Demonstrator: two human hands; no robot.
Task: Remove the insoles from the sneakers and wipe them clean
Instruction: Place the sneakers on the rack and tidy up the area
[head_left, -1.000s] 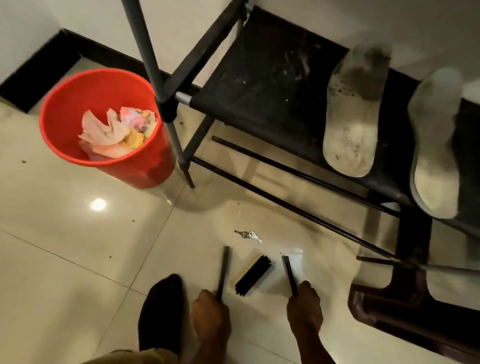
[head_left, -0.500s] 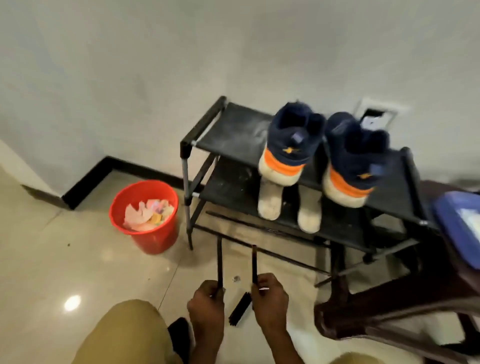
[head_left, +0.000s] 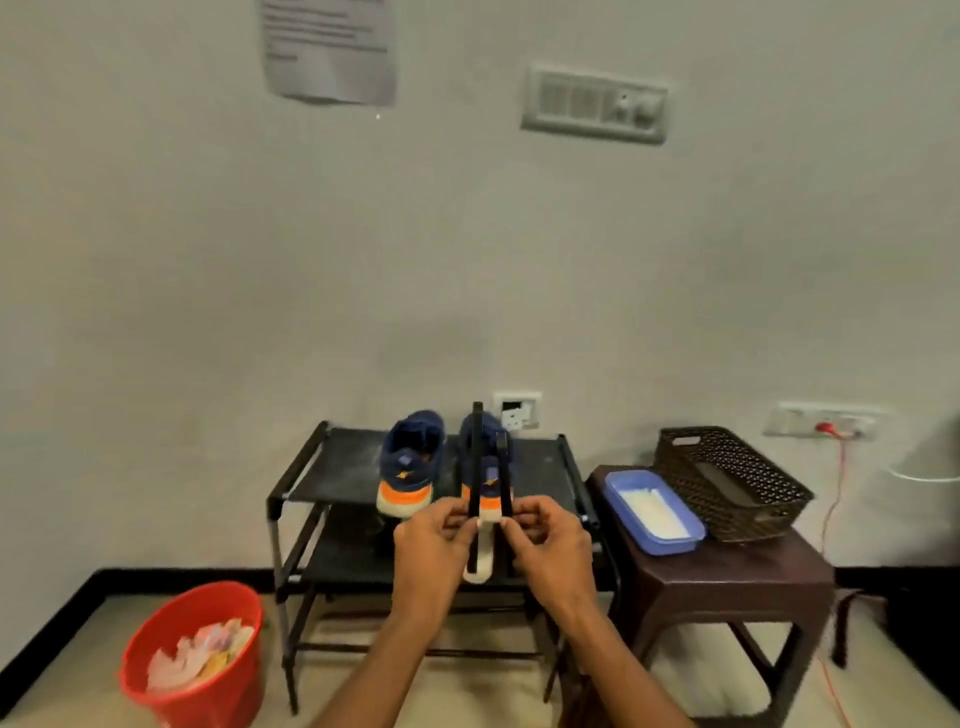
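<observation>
A plain grey wall (head_left: 208, 260) backs a black two-tier shoe rack (head_left: 332, 462), with the navy-and-orange sneakers (head_left: 410, 462) side by side on its top shelf. One pale insole (head_left: 480, 560) lies on the lower shelf, just behind the hands, its rounded end off-white; a second I cannot make out. The left hand (head_left: 428, 545) and right hand (head_left: 553, 545) each pinch a slim black bar (head_left: 475, 457) upright between curled fingers and thumb. Removal looks done; wiping is likely next, which calls for setting the bars down first
</observation>
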